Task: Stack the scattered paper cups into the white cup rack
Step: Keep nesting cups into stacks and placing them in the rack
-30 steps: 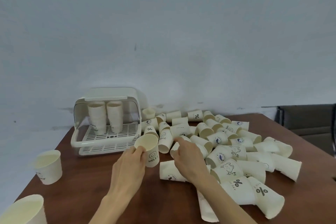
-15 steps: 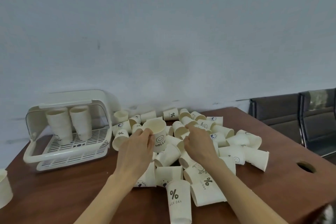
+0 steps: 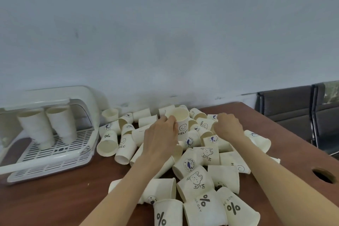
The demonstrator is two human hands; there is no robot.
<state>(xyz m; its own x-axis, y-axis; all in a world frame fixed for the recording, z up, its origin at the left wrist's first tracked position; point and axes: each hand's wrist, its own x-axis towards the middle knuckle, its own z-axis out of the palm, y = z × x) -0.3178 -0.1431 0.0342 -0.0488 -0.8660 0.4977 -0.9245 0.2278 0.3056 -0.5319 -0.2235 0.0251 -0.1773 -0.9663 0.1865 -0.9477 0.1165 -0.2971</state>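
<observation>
Several cream paper cups (image 3: 196,163) lie scattered in a pile across the brown table. My left hand (image 3: 159,139) holds an upright cup printed HELLO (image 3: 180,123) by its side, above the pile. My right hand (image 3: 228,127) reaches into the far part of the pile, its fingers curled around a cup lying there (image 3: 206,124). The white cup rack (image 3: 47,154) stands at the left with its lid raised. Two tall stacks of cups (image 3: 36,130) lean inside it.
The table (image 3: 55,203) has a round cable hole (image 3: 323,176) near its right edge. Dark chairs (image 3: 286,112) stand beyond the right side. A pale wall runs behind the table.
The view has swung left to right and closer. My left hand has lifted the HELLO cup farther over the pile. My right hand has reached farther back among the cups.
</observation>
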